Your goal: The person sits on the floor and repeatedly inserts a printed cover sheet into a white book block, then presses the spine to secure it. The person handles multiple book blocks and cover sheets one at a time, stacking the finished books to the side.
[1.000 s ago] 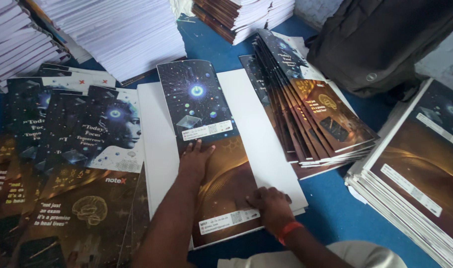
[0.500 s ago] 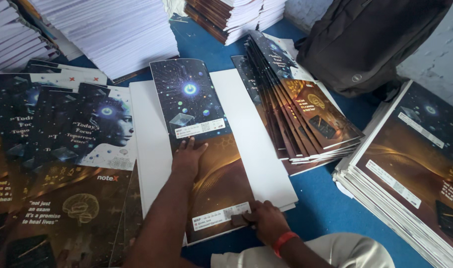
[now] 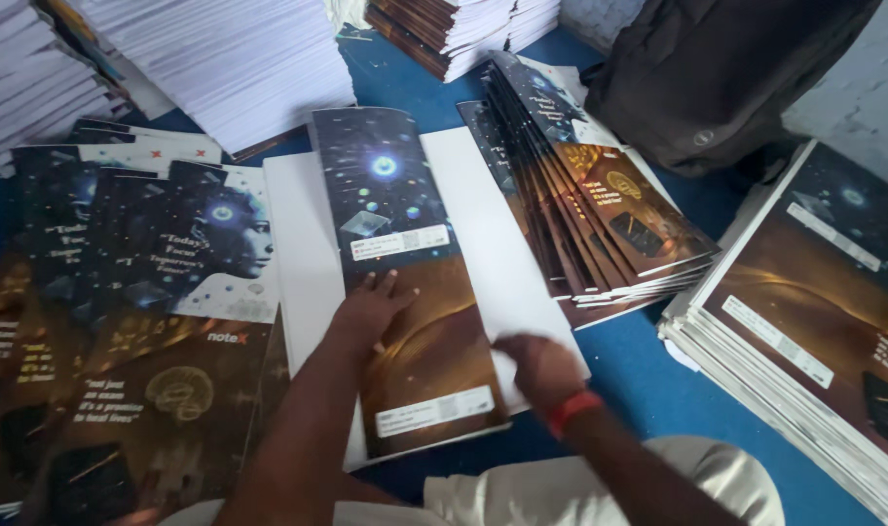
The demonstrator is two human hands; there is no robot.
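Under your left hand [image 3: 371,310] the folded cover [image 3: 405,282] is glossy printed paper, over a matt white paper sheet [image 3: 498,253]. The backpack [image 3: 726,78] is dull dark cloth.

Stacks and a bag around the blue work surface [image 3: 648,380]

A dark fabric backpack [image 3: 717,78] is seen top right; tall stacks of white paper sheets [image 3: 220,58] are piled top left; fanned dark glossy covers [image 3: 600,214] are spread between.

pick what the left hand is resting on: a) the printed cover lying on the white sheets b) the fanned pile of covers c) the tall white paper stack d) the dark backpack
a: the left hand lies flat on the printed cover over the white sheets.
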